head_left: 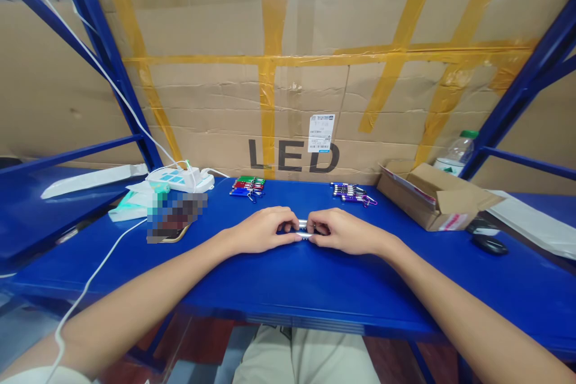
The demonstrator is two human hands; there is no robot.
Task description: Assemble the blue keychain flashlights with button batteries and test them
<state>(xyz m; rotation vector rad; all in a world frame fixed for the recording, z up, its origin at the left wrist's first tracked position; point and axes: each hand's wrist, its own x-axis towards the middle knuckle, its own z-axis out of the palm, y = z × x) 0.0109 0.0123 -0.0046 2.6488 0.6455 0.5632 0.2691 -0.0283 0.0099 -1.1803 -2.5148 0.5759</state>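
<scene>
My left hand (270,230) and my right hand (345,231) meet over the middle of the blue table, thumbs and fingertips pinched. Between them lie two short silver tubes (303,224), one behind the other, gripped at both ends. The fingers cover most of the tubes, so their exact kind cannot be made out. Behind my left hand is a bundle of small green, red and blue pen-like sticks with clips (248,186). Another bundle, of purple and dark pen-like sticks (351,193), with a purple carabiner, lies behind my right hand.
On the left are a blurred phone (180,219), a tissue pack (135,204) and a white power strip (180,180) with cables. An open cardboard box (443,195), a bottle (456,156) and a black mouse (489,244) stand right. A large cardboard sheet (207,108) closes the back.
</scene>
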